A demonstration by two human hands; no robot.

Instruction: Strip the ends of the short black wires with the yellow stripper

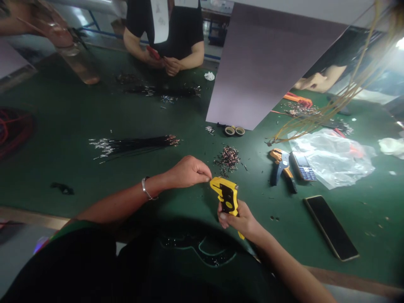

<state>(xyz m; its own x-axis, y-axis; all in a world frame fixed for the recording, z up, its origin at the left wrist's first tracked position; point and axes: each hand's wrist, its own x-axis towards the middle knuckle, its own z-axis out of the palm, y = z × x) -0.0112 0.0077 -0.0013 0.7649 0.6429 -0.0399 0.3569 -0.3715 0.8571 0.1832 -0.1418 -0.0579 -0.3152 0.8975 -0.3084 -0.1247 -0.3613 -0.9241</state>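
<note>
My right hand [238, 219] is wrapped around the handles of a yellow and black crimping tool [225, 194], held upright just above the green table [63, 126]. My left hand [189, 171] is pinched at the tool's jaw tip; what the fingertips hold is too small to make out. A pile of small metal terminals [229, 158] lies just beyond the tool. A bundle of black wires with metal ends [135, 145] lies to the left of my left hand.
An orange and blue wire stripper [282, 166], a small keypad phone [302, 165], a clear plastic bag [333, 158] and a smartphone [330, 227] lie to the right. Tape rolls [234, 131] sit by a grey upright board [268, 63]. Another person's hands [167, 63] work across the table.
</note>
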